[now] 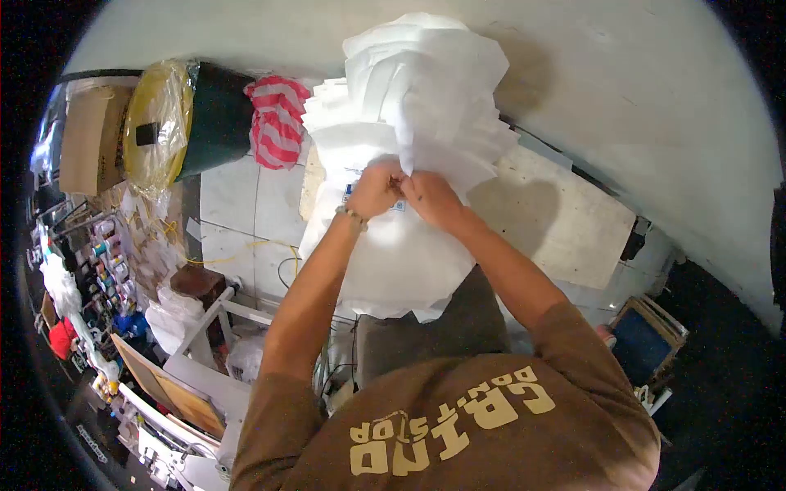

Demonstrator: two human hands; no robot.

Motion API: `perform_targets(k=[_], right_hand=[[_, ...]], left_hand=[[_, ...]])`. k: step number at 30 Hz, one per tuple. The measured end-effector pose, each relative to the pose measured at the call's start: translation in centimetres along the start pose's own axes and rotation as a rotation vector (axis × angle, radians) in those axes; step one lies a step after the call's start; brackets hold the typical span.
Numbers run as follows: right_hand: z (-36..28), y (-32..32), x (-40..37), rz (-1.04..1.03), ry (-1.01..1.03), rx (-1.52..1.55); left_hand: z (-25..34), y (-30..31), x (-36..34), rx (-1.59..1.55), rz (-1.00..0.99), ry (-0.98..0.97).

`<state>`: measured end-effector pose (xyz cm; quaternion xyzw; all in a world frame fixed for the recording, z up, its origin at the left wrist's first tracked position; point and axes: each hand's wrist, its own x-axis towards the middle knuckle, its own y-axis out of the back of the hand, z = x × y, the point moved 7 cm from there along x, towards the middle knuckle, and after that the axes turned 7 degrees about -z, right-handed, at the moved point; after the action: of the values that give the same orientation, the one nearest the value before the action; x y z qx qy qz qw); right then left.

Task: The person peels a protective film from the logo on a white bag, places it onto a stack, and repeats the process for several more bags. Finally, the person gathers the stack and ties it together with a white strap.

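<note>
Pinching tight with the left hand (375,186) and the right hand (431,199), side by side and touching. Curling the fingers in, nearly closed, with both hands gripping one small fold of the pile of white cloth (426,90). Wearing a bracelet (352,215) on the left wrist.

Lying on the table (557,221), right in front of the brown shirt (458,425), with many thin sheets stacked up. Running long-ways from the near edge of the table out toward the pale wall (622,74), far end pointing away from the body. Hanging a little over the near edge of the table. Showing a small blue label (350,193) just beside the left hand.

Sitting well off to the left, a red and white striped cloth (277,121), next to a dark green roll (217,119) and a yellow roll (160,123) wrapped in clear plastic.
</note>
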<state>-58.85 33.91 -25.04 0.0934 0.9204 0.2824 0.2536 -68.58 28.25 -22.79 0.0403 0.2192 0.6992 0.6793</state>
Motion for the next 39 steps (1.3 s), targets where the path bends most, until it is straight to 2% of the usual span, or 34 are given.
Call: perform_targets(k=[2, 3, 4, 5, 9, 10, 12, 14, 18, 20, 21, 23, 24, 26, 27, 29, 30, 32, 33, 35, 36, 38, 39], right_hand=[[-0.3, 0.7, -0.3, 0.008, 0.035, 0.088], [-0.2, 0.7, -0.2, 0.002, 0.036, 0.089], [0.0, 1.1, 0.0, 0.025, 0.036, 0.218], [0.6, 1.2, 0.1, 0.048, 0.035, 0.346], [2.6, 1.4, -0.6, 0.058, 0.002, 0.438], [2.8, 2.4, -1.7, 0.244, 0.039, 0.464], [2.7, 3.3, -4.1, 0.408, 0.059, 0.494], [4.5, 2.0, -3.1, 0.011, -0.327, 0.849], [2.0, 3.8, -0.7, 0.074, -0.276, 0.948], [0.1, 2.9, 0.5, 0.115, -0.270, 1.249], [-0.3, 2.7, 0.5, 0.118, -0.271, 1.243], [-1.5, 1.9, 0.2, -0.041, -0.287, 0.818], [-0.6, 0.7, 0.3, -0.044, -0.286, 0.816], [-3.8, 1.6, -0.7, 0.358, 0.293, -0.231], [-3.7, 0.8, -1.1, 0.354, 0.289, -0.231], [-2.5, -0.2, -1.2, 0.346, 0.116, -0.073], [-2.2, -0.5, -1.2, 0.347, 0.118, -0.072], [-0.7, -0.2, -1.8, 0.492, 0.079, 0.292], [-0.7, -0.1, -1.9, 0.494, 0.080, 0.293], [-0.8, 1.4, -3.1, 0.747, 0.110, 0.213], [-0.5, 1.4, -2.9, 0.746, 0.111, 0.217], [-0.3, 1.3, -2.1, 0.665, 0.018, -0.045], [-0.3, 1.1, -2.3, 0.669, 0.014, -0.045]], left_hand=[[-1.1, 0.0, 0.3, -0.056, 0.052, 0.043], [-1.1, 0.4, 0.3, 0.047, 0.108, 0.006], [-1.1, 0.8, 0.1, 0.152, 0.162, -0.031], [-1.4, 0.9, -0.2, 0.153, 0.162, -0.027], [-1.5, 2.0, -1.4, 0.246, 0.305, 0.058], [-1.4, 2.4, -2.0, 0.264, 0.365, 0.099], [-1.8, 1.7, -3.5, 0.224, 0.358, 0.140], [-2.9, 1.5, -3.4, 0.213, 0.384, 0.113], [-2.0, 1.2, -3.8, 0.168, 0.433, 0.082], [-2.1, 1.2, -4.1, 0.143, 0.469, 0.032], [-2.5, 0.8, -4.0, 0.189, 0.435, 0.035], [-2.8, 0.5, -3.9, 0.233, 0.403, 0.042], [-2.0, 0.8, -3.9, 0.235, 0.425, -0.006], [-1.5, 0.8, -4.1, 0.232, 0.448, -0.047], [-1.8, 0.6, -4.2, 0.244, 0.445, -0.031], [-2.0, 0.5, -4.1, 0.259, 0.445, -0.019], [-2.0, 0.5, -4.2, 0.262, 0.438, -0.022], [-1.8, 0.5, -4.3, 0.269, 0.427, -0.025], [-1.6, 0.5, -4.2, 0.258, 0.419, -0.020], [-1.4, 0.6, -4.2, 0.251, 0.409, -0.014], [-1.2, 0.6, -4.3, 0.236, 0.422, -0.038], [-1.2, 0.7, -4.5, 0.224, 0.428, -0.063], [-1.5, 0.5, -4.5, 0.261, 0.412, -0.028]])
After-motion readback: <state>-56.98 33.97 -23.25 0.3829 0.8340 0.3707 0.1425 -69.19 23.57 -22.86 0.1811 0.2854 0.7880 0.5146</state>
